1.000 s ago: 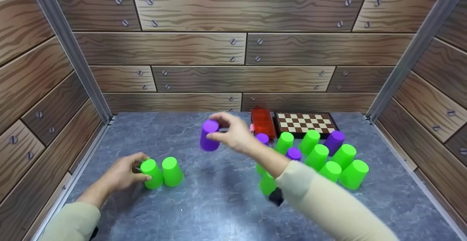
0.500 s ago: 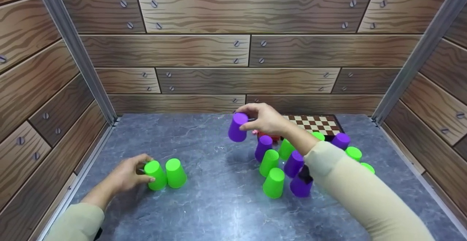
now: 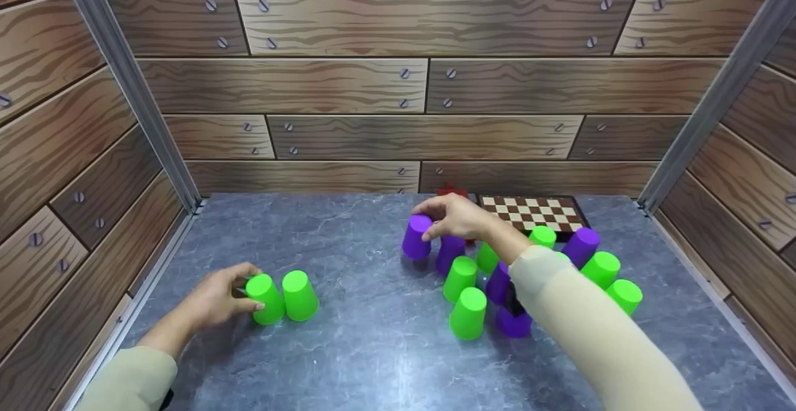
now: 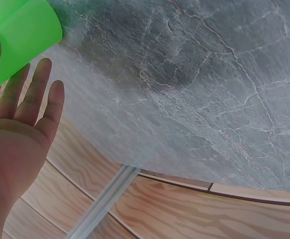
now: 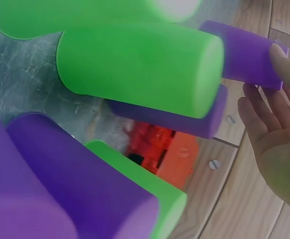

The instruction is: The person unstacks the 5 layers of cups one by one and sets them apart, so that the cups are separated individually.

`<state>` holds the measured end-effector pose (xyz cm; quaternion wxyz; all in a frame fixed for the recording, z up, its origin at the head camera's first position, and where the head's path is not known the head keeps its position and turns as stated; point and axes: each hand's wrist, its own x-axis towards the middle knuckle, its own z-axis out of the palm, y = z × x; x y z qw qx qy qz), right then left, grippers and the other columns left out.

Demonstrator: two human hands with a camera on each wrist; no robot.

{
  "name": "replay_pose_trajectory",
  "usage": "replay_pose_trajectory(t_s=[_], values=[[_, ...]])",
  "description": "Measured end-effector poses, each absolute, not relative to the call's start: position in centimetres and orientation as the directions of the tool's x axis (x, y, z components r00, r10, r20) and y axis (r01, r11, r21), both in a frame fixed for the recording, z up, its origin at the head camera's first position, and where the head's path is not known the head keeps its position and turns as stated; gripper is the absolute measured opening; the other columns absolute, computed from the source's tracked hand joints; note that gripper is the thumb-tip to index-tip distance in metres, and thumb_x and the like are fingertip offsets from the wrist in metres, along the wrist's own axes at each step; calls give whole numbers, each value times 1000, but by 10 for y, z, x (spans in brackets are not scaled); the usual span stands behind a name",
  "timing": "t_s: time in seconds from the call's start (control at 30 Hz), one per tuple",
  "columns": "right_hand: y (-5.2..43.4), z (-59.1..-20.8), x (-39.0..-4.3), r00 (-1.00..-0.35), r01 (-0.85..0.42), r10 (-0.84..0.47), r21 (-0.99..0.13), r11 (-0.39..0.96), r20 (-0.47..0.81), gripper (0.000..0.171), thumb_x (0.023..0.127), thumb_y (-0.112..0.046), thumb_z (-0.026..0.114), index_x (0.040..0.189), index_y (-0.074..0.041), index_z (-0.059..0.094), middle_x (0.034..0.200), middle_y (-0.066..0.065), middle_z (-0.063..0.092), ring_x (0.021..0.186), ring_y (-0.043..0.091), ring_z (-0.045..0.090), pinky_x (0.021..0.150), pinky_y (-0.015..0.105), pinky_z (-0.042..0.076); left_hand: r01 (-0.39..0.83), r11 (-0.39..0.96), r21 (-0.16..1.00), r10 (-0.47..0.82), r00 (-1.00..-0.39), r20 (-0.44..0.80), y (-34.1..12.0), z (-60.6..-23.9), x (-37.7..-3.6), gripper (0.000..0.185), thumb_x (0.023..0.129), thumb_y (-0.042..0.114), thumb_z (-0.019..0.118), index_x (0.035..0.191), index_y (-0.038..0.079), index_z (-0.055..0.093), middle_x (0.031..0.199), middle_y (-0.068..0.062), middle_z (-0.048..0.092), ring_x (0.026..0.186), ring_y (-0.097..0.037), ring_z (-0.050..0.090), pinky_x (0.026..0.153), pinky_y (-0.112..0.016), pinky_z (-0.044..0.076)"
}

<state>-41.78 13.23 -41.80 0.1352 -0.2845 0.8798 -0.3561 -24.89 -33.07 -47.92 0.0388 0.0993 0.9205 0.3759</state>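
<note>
My left hand [image 3: 211, 297] holds an upside-down green cup [image 3: 266, 302] between thumb and fingers, on the left of the table. Right beside it stands a second green cup [image 3: 300, 297]. At the back left of the larger group, my right hand [image 3: 461, 217] grips a purple cup [image 3: 415, 240] near its closed end, mouth down and close over the table. Another purple cup [image 3: 449, 257] stands just right of it, partly behind that hand. In the right wrist view, thumb and fingers pinch the purple cup [image 5: 244, 57] beyond a nearer green cup [image 5: 135, 67].
Several upside-down green and purple cups, including a green cup [image 3: 467, 314] at the front, stand on the right, partly hidden by my right sleeve [image 3: 578, 299]. Behind them lie a chequered board [image 3: 535, 213] and a red object [image 5: 159, 147]. Wood-patterned walls [image 3: 348, 84] enclose the grey table [image 3: 348, 361].
My right hand has carried the purple cup rightward from mid-table to the group's back left corner, then lowered it. The left hand stays on its green cup.
</note>
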Motion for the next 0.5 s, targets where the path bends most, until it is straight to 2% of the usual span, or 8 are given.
replay_pose_trajectory(t_s=[0.33,0.5], values=[[126,-432,-420,-808,-398,-585,-668,629,-70,55,86,-9,90,137,-10,71,132,9,73,124,28,66,109,45,53,169,687,707,220,-975,19,-332,-479,-249,43,84,9,90,120,7,67,114,-12,75,108,-37,72,88,-52,62],[125,-436,-418,-809,-397,-582,-653,645,-83,55,85,-8,90,136,-8,71,131,11,73,122,29,67,108,45,54,165,685,709,218,-976,16,-332,-480,-248,43,85,8,90,121,7,67,115,-13,75,109,-36,72,90,-52,62]])
